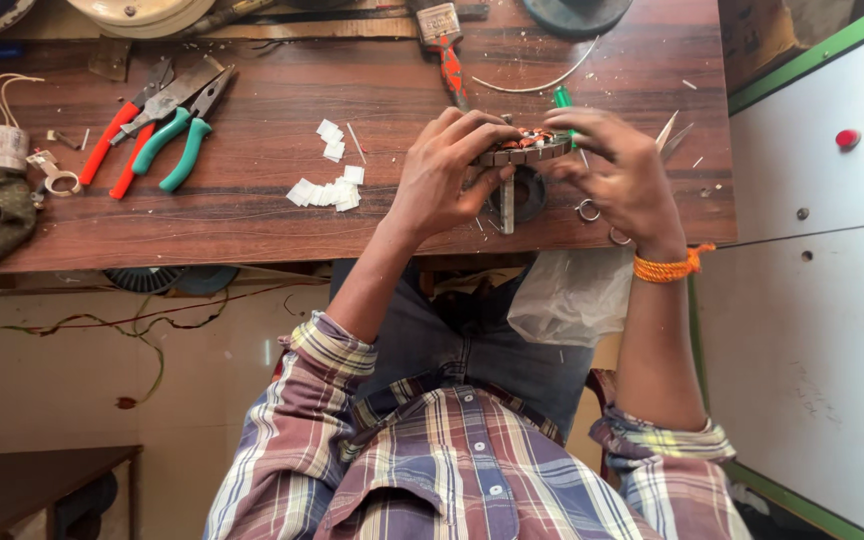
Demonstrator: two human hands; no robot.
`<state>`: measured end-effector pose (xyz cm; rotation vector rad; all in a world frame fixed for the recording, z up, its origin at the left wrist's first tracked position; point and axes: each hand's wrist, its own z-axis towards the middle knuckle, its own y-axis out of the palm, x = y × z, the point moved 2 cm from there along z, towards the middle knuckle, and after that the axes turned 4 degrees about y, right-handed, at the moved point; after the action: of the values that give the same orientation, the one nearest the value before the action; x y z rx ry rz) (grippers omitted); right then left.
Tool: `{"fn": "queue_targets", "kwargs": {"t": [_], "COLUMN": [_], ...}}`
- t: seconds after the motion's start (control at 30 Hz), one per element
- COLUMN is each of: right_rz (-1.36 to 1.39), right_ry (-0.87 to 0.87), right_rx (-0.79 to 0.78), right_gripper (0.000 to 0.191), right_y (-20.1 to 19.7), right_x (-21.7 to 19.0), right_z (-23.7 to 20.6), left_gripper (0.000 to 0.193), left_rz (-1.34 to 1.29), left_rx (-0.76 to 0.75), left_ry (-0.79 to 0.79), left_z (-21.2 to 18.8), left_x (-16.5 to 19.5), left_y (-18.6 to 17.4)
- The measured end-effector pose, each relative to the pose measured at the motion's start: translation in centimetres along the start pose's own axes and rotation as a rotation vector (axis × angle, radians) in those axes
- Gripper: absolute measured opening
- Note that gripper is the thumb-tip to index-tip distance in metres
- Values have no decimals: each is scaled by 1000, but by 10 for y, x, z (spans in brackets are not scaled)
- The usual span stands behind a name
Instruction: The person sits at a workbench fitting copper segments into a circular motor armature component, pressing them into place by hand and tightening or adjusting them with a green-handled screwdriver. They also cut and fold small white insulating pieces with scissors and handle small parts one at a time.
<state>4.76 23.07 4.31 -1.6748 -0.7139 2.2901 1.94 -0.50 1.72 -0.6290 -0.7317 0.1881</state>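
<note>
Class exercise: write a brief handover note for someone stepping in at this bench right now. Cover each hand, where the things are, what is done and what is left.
Left hand: grips the stator from the left.
Right hand: fingers on its right edge.
Stator: over the bench edge, on a stand.
Paper slips and pliers: lie to the left.
Done: copper windings show in some slots.
Left: cannot tell how many slots remain.

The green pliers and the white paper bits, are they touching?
Apart. The head view shows bare wood of the table between the green pliers and the white paper bits, which lie well to their right.
</note>
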Motion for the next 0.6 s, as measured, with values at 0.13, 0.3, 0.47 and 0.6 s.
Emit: {"fn": "queue_targets", "kwargs": {"t": [0.13,0.3,0.47,0.6], "right_rz": [-236,-238,-233,-365], "right_ry": [-67,66,94,25], "right_rx": [-148,-241,-170,-55], "right_gripper": [54,54,55,58], "right_y": [3,3,16,31], "right_x": [-6,-3,-6,-13], "right_z": [18,30,27,16], "left_gripper": [38,49,40,39], "left_rz": [20,14,1,-13], "left_rx": [-21,-61,-101,-29], "left_ry": [-106,-185,-235,-175], "left_z": [3,7,4,-9], "left_x": [13,20,14,6], "left_y": [1,4,5,12]}}
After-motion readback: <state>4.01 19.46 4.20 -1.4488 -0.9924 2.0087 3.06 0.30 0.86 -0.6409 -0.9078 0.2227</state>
